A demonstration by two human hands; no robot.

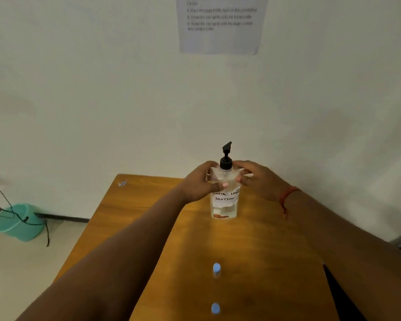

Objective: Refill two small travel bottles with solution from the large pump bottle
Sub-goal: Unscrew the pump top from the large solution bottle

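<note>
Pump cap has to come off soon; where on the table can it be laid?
Bare wood lies between the pump bottle and the nearer capped travel bottles, and toward the table left edge. Both hands crowd the bottle's shoulders.

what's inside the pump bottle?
Clear liquid low in the pump bottle; the level is hidden behind the label and the left hand.

Both bare forearms stretch forward and converge, the left hand (198,185) wrapping its fingers (220,185) around the pump bottle (223,195) from one side while the right hand (256,181), a red thread at its wrist, cups the other.
</note>
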